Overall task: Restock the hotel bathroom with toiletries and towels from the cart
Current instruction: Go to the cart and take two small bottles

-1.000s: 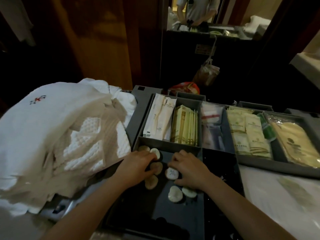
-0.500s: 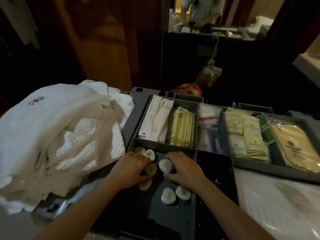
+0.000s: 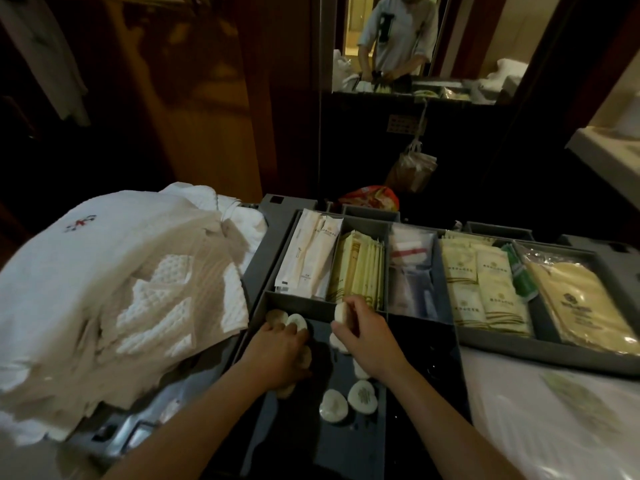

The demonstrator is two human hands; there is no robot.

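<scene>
Head view: the right hand [image 3: 367, 337] is pinching a round white wrapped soap [image 3: 341, 313], the left hand [image 3: 280, 351] is covering other soaps [image 3: 297, 322], grip unclear; that fingertip pinch may be risking a slip.

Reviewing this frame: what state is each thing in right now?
Right hand: pinches raised soap, held on edge.
Left hand: resting on soaps in tray, grip unclear.
Two front soaps: lying flat, untouched.
Towels: heaped loosely, not folded.
Sachets: stacked in compartment.
Plastic bag: hanging.
</scene>
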